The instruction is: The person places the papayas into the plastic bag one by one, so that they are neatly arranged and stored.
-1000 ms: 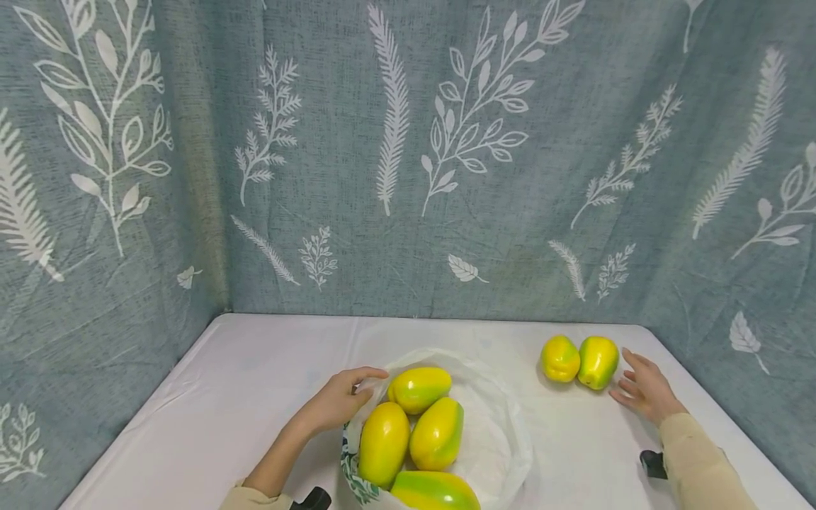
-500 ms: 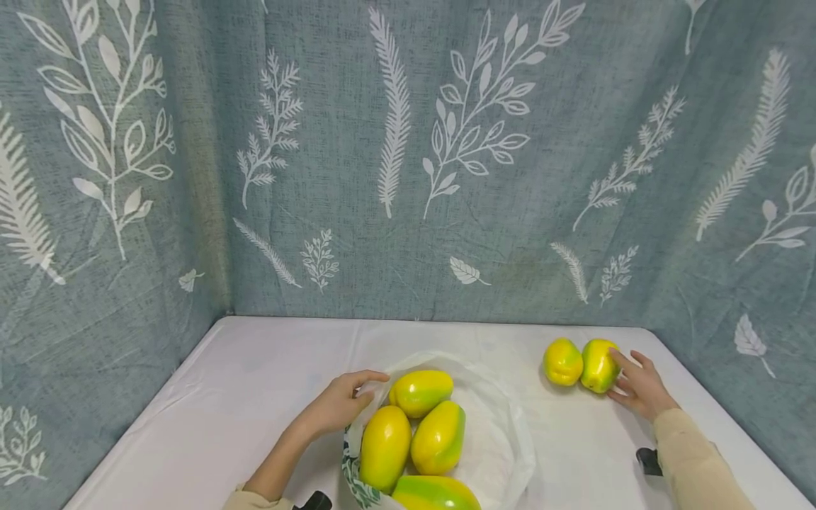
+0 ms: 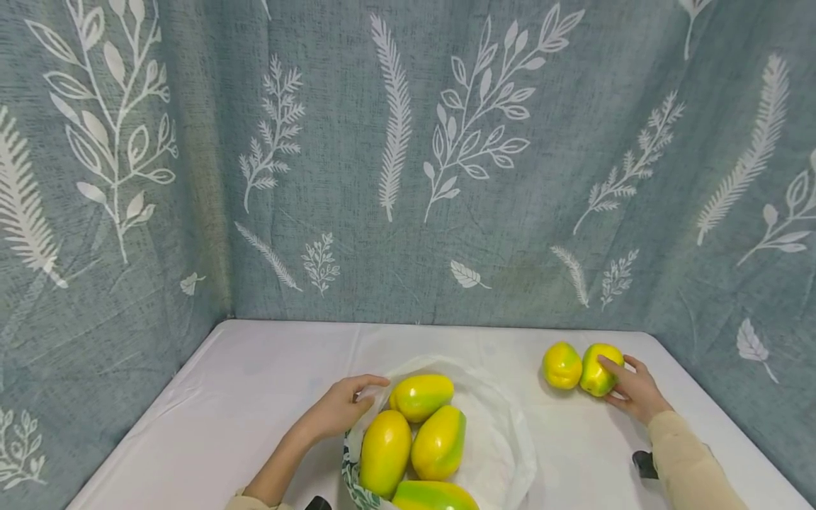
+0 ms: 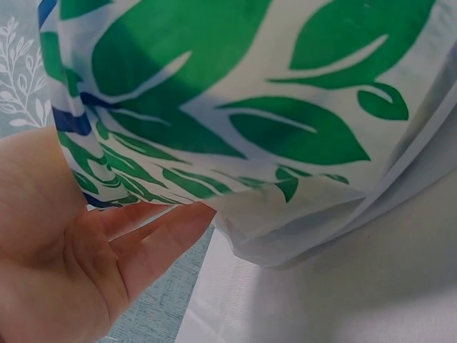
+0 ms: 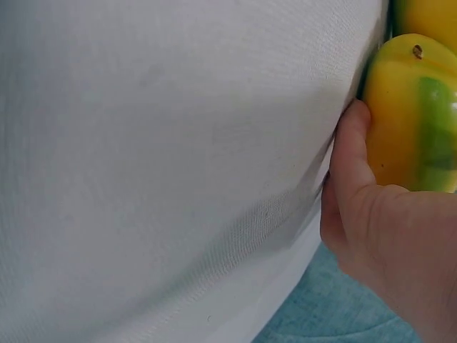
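A white bag point(image 3: 519, 453) with green leaf print stands with its mouth up at the table's front middle. Several yellow-green papayas point(image 3: 385, 453) lie inside. My left hand point(image 3: 338, 409) holds its left rim; in the left wrist view, the fingers pass behind the printed bag wall point(image 4: 285, 136). At the right rear, my right hand point(image 3: 637, 393) grips a papaya point(image 3: 596, 372) on the table, thumb and fingers round its right end. Another papaya point(image 3: 562, 365) lies close on its left. In the right wrist view, fingertips press along the side of the gripped papaya point(image 5: 400, 121).
A white cloth covers the table point(image 3: 255, 368). Blue-green curtains point(image 3: 408, 142) with white leaf prints rise behind it and along both sides. A dark wrist mount point(image 3: 644, 464) hangs below the right sleeve.
My right hand has moved left from beside the right papaya and closed its fingers round it. My left hand stays at the bag rim.
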A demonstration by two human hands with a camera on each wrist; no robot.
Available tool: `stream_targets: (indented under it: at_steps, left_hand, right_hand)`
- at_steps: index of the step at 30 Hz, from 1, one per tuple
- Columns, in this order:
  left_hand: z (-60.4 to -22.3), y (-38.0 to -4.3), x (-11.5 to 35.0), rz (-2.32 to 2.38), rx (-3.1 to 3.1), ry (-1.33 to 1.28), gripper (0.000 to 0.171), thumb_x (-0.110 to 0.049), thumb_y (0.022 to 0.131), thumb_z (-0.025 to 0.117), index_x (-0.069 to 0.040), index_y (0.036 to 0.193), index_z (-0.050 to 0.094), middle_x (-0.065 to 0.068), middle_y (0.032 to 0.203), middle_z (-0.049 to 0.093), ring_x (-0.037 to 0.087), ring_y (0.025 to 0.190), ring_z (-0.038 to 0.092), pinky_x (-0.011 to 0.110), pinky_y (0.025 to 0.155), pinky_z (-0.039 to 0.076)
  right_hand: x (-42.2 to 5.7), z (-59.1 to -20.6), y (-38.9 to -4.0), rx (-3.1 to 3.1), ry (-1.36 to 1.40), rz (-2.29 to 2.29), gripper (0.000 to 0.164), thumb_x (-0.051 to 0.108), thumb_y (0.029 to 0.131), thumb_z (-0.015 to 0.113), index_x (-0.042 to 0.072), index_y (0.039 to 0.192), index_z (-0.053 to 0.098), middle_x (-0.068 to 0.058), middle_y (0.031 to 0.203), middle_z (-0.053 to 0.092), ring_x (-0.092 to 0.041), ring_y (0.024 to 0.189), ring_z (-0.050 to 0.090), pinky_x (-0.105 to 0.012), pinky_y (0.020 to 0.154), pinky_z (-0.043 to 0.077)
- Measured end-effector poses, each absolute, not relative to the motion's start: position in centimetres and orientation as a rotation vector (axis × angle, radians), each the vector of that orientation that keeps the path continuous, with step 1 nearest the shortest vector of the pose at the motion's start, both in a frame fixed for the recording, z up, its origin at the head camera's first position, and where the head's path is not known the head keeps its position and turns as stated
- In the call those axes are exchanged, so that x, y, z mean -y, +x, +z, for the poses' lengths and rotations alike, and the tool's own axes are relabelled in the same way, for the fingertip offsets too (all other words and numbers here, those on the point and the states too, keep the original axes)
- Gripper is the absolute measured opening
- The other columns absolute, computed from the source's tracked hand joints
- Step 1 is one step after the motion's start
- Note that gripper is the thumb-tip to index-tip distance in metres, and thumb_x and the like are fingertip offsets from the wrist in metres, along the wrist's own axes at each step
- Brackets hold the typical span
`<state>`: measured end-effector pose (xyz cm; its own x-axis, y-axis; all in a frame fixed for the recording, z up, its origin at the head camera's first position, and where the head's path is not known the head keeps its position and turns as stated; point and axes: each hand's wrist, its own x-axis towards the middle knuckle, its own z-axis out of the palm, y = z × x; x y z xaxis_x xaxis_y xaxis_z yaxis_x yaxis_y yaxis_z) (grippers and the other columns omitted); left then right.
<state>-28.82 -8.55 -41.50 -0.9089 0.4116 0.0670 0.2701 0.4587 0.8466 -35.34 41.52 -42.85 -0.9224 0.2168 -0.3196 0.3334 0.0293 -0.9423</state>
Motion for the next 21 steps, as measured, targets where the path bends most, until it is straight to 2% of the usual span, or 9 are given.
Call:
stream_targets:
  at_steps: [11, 21]
  left_hand:
    - [-41.5, -28.8, 8.5, 1.434, -2.558, 0.607, 0.035, 0.002, 0.095, 0.048, -0.003, 0.129, 0.057, 0.025, 0.131, 0.05, 0.01, 0.043, 0.023, 0.022, 0.043, 0.029]
    - [-41.2, -28.8, 8.5, 1.425, -2.55, 0.592, 0.035, 0.002, 0.096, 0.048, -0.002, 0.13, 0.056, 0.026, 0.135, 0.047, 0.01, 0.042, 0.021, 0.023, 0.044, 0.03]
  right_hand:
    - [-41.7, -42.4, -34.7, -2.137, 0.591, -2.072, 0.102, 0.047, 0.093, 0.054, 0.005, 0.147, -0.022, -0.03, 0.152, -0.011, -0.044, 0.137, 0.012, -0.05, 0.104, 0.026]
    - [-42.4, -42.3, -34.1, -2.089, 0.64, -2.105, 0.104, 0.048, 0.091, 0.056, 0.004, 0.148, -0.02, -0.028, 0.153, -0.012, -0.043, 0.138, 0.011, -0.049, 0.105, 0.026]
